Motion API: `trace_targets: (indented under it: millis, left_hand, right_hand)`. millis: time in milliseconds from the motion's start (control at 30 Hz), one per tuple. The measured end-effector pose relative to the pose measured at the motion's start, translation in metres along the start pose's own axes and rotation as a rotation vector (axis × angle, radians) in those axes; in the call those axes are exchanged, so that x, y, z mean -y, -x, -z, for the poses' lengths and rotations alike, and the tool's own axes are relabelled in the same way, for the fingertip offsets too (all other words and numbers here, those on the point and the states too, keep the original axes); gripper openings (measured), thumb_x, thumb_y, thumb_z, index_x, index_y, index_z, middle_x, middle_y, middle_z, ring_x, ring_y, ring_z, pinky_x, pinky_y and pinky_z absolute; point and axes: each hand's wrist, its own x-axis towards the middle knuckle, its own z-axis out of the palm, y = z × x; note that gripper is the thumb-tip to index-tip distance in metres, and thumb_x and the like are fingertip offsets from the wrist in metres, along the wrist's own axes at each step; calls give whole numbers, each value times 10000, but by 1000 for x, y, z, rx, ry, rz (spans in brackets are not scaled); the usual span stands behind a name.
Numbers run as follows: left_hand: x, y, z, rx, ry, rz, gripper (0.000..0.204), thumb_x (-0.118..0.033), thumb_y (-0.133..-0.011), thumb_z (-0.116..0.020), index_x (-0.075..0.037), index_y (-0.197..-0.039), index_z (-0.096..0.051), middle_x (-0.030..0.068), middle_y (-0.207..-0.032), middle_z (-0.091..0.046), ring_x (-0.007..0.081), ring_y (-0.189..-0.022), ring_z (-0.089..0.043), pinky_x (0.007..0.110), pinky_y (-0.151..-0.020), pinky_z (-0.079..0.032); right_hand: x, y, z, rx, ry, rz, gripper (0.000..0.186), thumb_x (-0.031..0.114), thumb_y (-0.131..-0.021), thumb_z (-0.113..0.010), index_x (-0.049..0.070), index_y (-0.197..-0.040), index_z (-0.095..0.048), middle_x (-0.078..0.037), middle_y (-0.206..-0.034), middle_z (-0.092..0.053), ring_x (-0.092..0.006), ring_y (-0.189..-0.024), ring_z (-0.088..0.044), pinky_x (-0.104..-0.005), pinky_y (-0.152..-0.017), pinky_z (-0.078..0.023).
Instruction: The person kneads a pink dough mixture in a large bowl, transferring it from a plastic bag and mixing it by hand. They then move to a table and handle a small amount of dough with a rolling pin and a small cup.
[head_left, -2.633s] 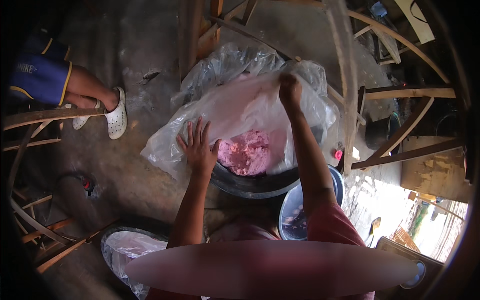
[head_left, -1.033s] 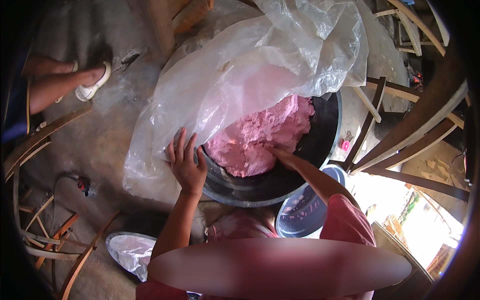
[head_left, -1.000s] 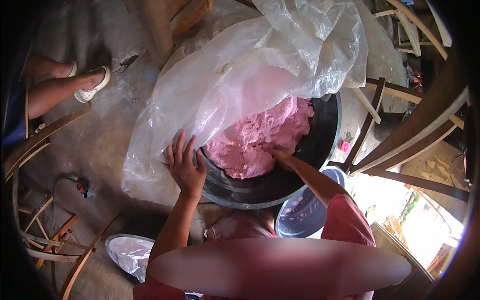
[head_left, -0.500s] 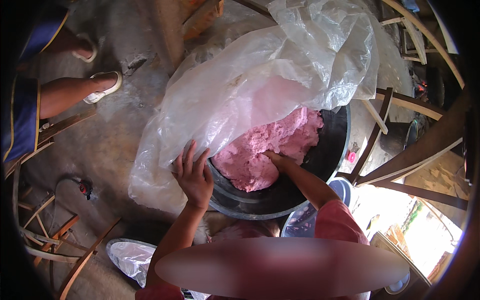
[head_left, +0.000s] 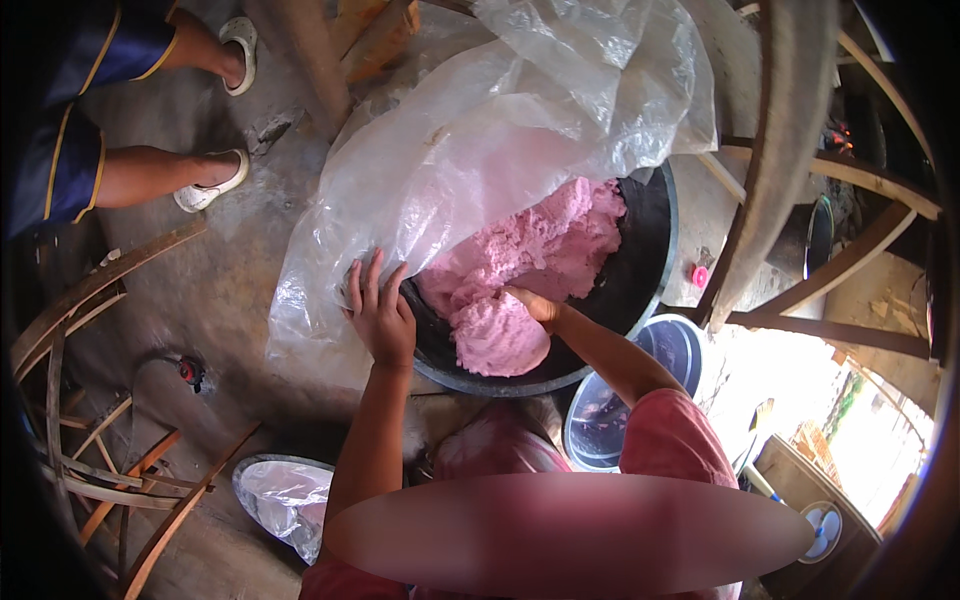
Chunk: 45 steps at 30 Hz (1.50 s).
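Left hand (head_left: 383,318): back up, fingers extended and slightly spread, laid over the clear plastic sheet (head_left: 400,190) at the basin's left rim; not clenched. Left forearm runs nearly straight up from the lower edge. Right arm angles in from lower right, over the near rim; right hand (head_left: 538,308) is against the upper right of a pink lump (head_left: 500,338). Its fingers are partly hidden by the lump, so can't tell if they're grasping or just pushing. Lump sits at the near side of the black basin (head_left: 648,235), touching the rest of the pink mass (head_left: 575,235); sheet covers the far part. Blue-grey tub (head_left: 683,345) just beside basin, lower right, pinkish bits inside. Oval container (head_left: 250,470) lower left holds crumpled clear plastic; can't make out what's underneath.
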Motion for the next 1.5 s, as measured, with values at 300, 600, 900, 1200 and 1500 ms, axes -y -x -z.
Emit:
trace_targets:
  millis: [300,600,900,1200,1500]
  left_hand:
    - [2,3,-9,-55,-26,-43,402,1,-774,-543,-212,-1091,-666,-6,-1385,-509,307,-1317,-410,465,-1095,-301]
    - [2,4,-7,-59,-63,-31,379,-35,-780,-565,-237,-1087,-660,-24,-1391,-502,299,-1321,-412,485,-1068,-314]
    - [5,3,-5,-45,9,-40,372,-19,-775,-557,-206,-1075,-672,-3,-1377,-510,296,-1318,-403,495,-1070,-302]
    - [0,-3,3,69,25,48,309,-54,-793,-584,-197,-1049,-681,34,-1357,-518,328,-1320,-375,506,-1104,-242]
    - [2,-3,0,11,89,53,343,-14,-756,-616,-221,-1019,-692,-4,-1324,-549,297,-1287,-417,469,-1053,-303]
  right_hand:
    - [-63,241,-55,-448,314,415,447,157,-945,-504,-9,-1356,-446,-96,-1324,-532,-201,-1161,-540,-337,-1019,-412]
    - [-98,222,-42,-766,1298,-137,345,364,-916,-568,57,-1029,-679,-162,-898,-686,-238,-879,-664,-369,-820,-492]
    - [70,13,1,-723,851,274,632,514,-1003,-325,21,-1374,-460,-118,-1178,-587,-192,-1041,-526,-327,-981,-377]
    - [90,-62,16,-382,848,100,496,531,-891,-540,76,-1068,-633,-10,-885,-563,-129,-821,-500,-291,-761,-388]
    - [100,-115,31,-212,975,-107,563,412,-839,-653,89,-1292,-568,-64,-1321,-552,-198,-1250,-460,-332,-1033,-345]
